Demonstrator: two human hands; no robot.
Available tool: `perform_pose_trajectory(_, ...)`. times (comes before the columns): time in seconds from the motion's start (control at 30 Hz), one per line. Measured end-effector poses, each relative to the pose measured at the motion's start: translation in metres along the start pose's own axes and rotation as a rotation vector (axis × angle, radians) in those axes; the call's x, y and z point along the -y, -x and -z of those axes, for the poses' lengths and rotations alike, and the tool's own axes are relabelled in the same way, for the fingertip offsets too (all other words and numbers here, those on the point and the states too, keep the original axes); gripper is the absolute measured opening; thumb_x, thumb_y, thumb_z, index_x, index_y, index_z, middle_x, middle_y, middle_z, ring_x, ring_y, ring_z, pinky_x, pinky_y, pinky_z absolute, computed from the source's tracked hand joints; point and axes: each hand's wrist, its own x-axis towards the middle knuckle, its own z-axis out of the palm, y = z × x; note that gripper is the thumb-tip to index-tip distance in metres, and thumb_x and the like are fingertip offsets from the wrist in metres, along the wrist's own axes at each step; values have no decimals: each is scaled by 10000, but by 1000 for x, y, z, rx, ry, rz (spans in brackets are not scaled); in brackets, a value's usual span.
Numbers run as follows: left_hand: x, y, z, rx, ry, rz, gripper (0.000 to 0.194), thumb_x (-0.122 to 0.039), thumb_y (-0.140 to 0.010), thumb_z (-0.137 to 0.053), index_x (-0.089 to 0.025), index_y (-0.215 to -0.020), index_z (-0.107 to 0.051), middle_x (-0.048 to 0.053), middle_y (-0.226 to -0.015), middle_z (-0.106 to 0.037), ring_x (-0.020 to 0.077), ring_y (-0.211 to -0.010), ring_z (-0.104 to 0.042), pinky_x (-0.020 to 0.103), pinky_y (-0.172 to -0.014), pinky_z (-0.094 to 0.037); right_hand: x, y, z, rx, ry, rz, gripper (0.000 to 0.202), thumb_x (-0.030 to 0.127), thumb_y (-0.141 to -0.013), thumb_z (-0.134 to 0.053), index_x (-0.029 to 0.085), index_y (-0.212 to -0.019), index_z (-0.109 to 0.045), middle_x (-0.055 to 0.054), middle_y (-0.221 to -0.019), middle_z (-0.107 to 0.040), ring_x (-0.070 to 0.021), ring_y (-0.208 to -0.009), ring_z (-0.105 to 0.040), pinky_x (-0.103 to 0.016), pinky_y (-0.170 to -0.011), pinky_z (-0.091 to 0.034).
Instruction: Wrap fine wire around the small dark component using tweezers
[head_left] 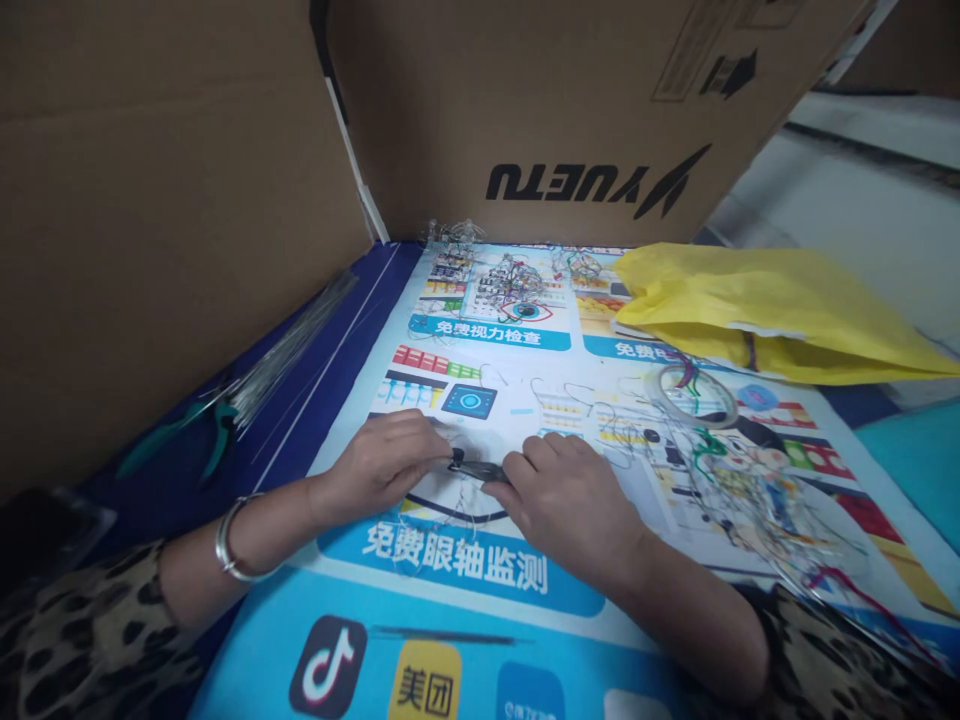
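Note:
Near the middle of the printed sheet (450, 610), my left hand (386, 460) has its fingers pinched together at a small dark piece (456, 457). What exactly it grips is too small to name. My right hand (566, 495) is wrapped round dark pliers (480, 468), whose tip points left and meets the dark piece beside my left fingertips. Thin wire (465, 510) lies loosely just below the pliers. A silver bangle circles my left wrist.
Tangled wire (517, 285) lies at the back, more (750, 500) at right by a tape roll (697, 395). A yellow bag (757, 300) is back right. Teal-handled pliers (221, 440) and straight wires (289, 345) are at left. Cardboard (525, 100) walls the back and left.

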Motion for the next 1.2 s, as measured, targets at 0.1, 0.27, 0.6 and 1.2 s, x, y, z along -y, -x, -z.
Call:
perform_pose_trajectory(0.1, -2, 0, -1, -3, -43, 6, 161, -97, -812, -504, -159, -945, -572, 46, -775, -626, 140, -734, -554, 286, -677, -460, 3, 1, 1, -10, 36, 24, 284, 398, -855, -449, 188, -688, -542, -39, -655, -532, -178, -657, -441, -315, -598, -201)
perform_pose_trajectory(0.27, -4, 0, -1, 6, -82, 4, 118, -116, -817, -497, -155, -892, -580, 40, -739, -627, 137, -694, -560, 280, -659, -462, 3, 1, 1, -27, 59, 44, 273, 374, -867, -440, 189, -687, -530, -33, -643, -522, -168, -646, -428, -311, -594, -196)
perform_pose_trajectory(0.6, -1, 0, -2, 97, -31, 136, 115, -143, -836, -470, -154, -888, -572, 45, -768, -631, 142, -734, -553, 264, -665, -445, 0, 0, -1, 25, 34, 9, 281, 377, -864, -446, 179, -701, -558, -36, -649, -547, -159, -637, -464, -300, -581, -207)
perform_pose_trajectory(1.2, 1, -2, 0, 181, -2, 268, 104, -156, -831, -483, -148, -854, -585, 36, -772, -608, 134, -757, -543, 257, -671, -433, 1, 3, 5, 47, 34, 31, 246, 361, -851, -480, 179, -709, -565, -41, -673, -552, -170, -672, -460, -307, -596, -205)
